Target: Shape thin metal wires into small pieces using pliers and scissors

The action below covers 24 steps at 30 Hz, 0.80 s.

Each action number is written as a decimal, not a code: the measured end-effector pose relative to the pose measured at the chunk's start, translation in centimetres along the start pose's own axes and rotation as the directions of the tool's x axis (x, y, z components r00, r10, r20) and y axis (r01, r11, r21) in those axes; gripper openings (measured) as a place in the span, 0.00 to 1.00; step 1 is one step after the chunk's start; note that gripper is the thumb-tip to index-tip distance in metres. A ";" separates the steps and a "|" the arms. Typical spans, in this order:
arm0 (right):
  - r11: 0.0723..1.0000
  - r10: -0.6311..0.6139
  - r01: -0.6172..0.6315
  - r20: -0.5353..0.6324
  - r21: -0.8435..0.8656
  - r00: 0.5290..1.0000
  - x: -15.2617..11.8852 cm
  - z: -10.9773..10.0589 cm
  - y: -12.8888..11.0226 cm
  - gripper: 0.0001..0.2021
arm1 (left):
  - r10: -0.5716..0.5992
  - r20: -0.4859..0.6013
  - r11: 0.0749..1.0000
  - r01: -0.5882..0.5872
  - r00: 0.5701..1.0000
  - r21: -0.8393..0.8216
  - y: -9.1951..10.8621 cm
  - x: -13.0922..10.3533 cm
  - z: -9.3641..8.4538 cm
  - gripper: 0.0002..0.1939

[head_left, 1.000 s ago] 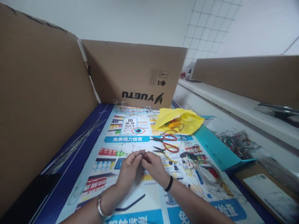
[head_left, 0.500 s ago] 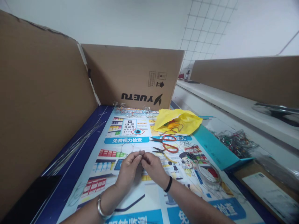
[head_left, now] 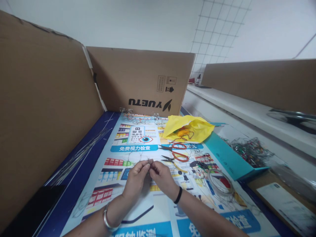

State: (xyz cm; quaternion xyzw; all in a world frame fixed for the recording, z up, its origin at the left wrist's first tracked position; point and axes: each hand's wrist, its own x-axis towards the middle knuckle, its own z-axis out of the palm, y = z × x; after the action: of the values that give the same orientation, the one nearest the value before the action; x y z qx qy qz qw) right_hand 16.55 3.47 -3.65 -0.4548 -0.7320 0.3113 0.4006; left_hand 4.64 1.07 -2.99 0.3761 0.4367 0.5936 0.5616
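Observation:
My left hand (head_left: 136,176) and my right hand (head_left: 163,176) meet over the printed sheet, fingertips touching. Both are closed in a pinch around a small thin wire piece (head_left: 148,160), of which only a bit shows between the fingers; its shape is mostly hidden. Just beyond the right hand lie red-handled scissors (head_left: 179,148) and yellow-handled pliers (head_left: 174,162), blades pointing left. A faint thin wire loop (head_left: 132,157) rests on the sheet close to the left fingertips. To the right is a coil of wire (head_left: 221,182).
A yellow bag (head_left: 189,126) with orange material inside lies behind the tools. At right, a teal box (head_left: 228,158) sits beside a tangle of wire pieces (head_left: 249,151). Straight wires (head_left: 81,156) lie along the left. Cardboard panels (head_left: 140,75) stand at the back and left.

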 end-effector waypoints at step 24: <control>0.999 -0.014 0.013 -0.020 -0.030 1.000 0.0 0.1 0.0 0.04 | 0.003 -0.010 1.000 -0.003 1.000 0.016 0.1 -0.1 0.1 0.11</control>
State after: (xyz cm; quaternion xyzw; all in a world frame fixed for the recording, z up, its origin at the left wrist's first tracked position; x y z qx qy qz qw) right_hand 16.45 3.45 -3.72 -0.4588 -0.7354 0.2930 0.4034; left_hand 4.66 1.02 -2.84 0.3785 0.4437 0.5927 0.5554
